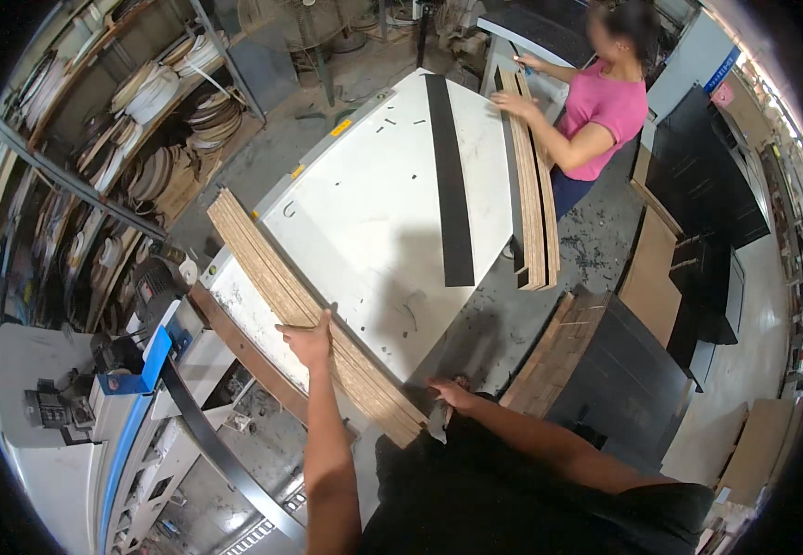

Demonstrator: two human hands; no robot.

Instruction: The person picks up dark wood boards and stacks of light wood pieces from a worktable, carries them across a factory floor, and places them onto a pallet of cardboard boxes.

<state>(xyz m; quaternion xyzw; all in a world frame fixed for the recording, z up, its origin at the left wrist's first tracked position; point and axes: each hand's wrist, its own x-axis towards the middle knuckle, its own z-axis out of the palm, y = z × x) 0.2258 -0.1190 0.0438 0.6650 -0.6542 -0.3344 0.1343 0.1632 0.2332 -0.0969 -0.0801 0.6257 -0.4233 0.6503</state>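
Observation:
A stack of long chipboard strips (pixel 263 264) lies on edge along the left side of the white-topped table, its raw brown edges upward. My left hand (pixel 309 340) spans the near part of this stack, with thumb and fingers at its two sides. By the stack's near end, close to my body, my right hand (pixel 454 395) is closed around a hand tool with a flat grey blade (pixel 438 422); its handle is mostly hidden. A single black strip (pixel 450 185) lies flat farther right on the table (pixel 355 250).
Across the table, a person in a pink top (pixel 605 120) handles another stack of strips (pixel 533 203). A machine with a blue guard (pixel 147 365) stands at left, before shelves of coiled edging (pixel 152 92). Dark panels (pixel 619 379) are stacked at right.

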